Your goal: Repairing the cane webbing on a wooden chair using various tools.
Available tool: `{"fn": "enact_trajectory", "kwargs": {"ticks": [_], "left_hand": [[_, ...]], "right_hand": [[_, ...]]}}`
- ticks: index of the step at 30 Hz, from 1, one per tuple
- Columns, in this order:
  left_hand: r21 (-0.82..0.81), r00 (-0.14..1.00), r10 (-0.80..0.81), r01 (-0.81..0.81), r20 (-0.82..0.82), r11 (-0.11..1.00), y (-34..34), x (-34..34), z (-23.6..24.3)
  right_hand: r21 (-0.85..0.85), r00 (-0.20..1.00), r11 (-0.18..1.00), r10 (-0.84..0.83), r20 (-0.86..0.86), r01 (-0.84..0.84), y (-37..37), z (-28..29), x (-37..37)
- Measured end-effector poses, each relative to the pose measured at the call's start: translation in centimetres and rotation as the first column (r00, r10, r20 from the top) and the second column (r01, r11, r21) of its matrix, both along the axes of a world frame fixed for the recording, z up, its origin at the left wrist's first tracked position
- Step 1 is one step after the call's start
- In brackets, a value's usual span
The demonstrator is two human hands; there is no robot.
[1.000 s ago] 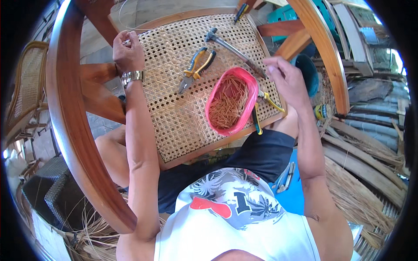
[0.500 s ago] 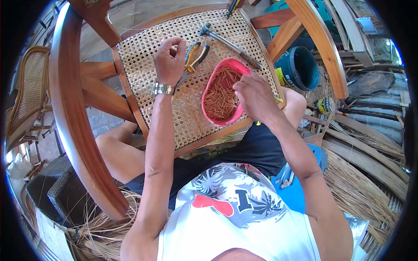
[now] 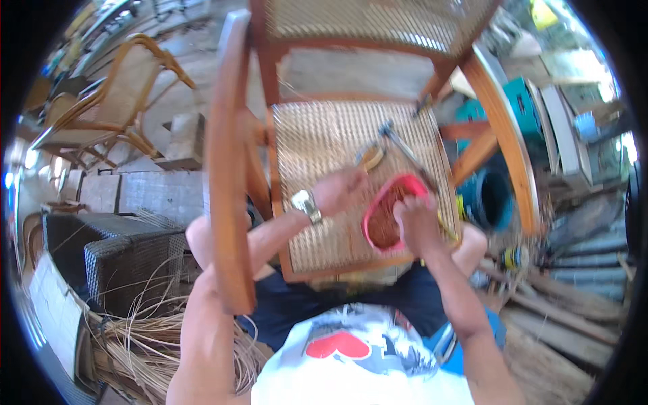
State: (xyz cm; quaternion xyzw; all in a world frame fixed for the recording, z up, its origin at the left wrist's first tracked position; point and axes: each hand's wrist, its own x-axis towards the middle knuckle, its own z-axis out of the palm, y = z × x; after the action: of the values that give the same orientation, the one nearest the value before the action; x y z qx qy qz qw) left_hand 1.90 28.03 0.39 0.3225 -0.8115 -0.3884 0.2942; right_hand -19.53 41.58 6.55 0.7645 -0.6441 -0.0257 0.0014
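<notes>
My right hand [image 3: 416,224] is over the right side of a pink plastic container [image 3: 369,228]. Its fingers are curled together, but what they pinch, if anything, cannot be made out. Thin short brown sticks [image 3: 385,221] fill the container, which rests on the woven cane seat [image 3: 314,246] of a wooden armchair. Left of the container, above the seat, is my left hand [image 3: 337,192], wearing a metal wristwatch [image 3: 307,206]; motion smears its fingers. Just beyond it lie yellow-handled pliers [image 3: 371,156]. A hammer [image 3: 407,146] lies behind the container, its head pointing away from me.
The chair's wooden armrests [image 3: 229,175] rise on both sides of my arms. At right stands a dark teal bucket [image 3: 491,199] near wooden planks [image 3: 560,310]. Loose cane strands [image 3: 145,331] lie at lower left by a dark woven piece [image 3: 135,256]. A rattan chair [image 3: 125,101] stands far left.
The view has shifted, so the seat sits lower and further right and the chair's backrest shows. My left hand has moved right, closer to the container. My right hand remains at the container.
</notes>
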Motion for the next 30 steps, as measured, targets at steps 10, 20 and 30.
{"fn": "enact_trajectory", "kwargs": {"ticks": [10,20,30], "left_hand": [[-0.129,0.977,0.057,-0.085,-0.204,0.988,0.2,2.8,1.9],[-0.102,0.983,0.138,-0.150,-0.120,0.983,0.4,5.2,3.6],[-0.204,0.997,-0.037,0.023,-0.065,0.979,0.8,3.3,2.8]], "right_hand": [[0.071,0.943,0.997,-0.035,0.330,0.012,0.6,2.7,1.0],[-0.024,0.857,0.999,-0.024,0.515,0.042,1.6,2.9,2.3],[-0.049,0.867,0.999,0.029,0.498,-0.005,1.4,2.2,1.8]]}}
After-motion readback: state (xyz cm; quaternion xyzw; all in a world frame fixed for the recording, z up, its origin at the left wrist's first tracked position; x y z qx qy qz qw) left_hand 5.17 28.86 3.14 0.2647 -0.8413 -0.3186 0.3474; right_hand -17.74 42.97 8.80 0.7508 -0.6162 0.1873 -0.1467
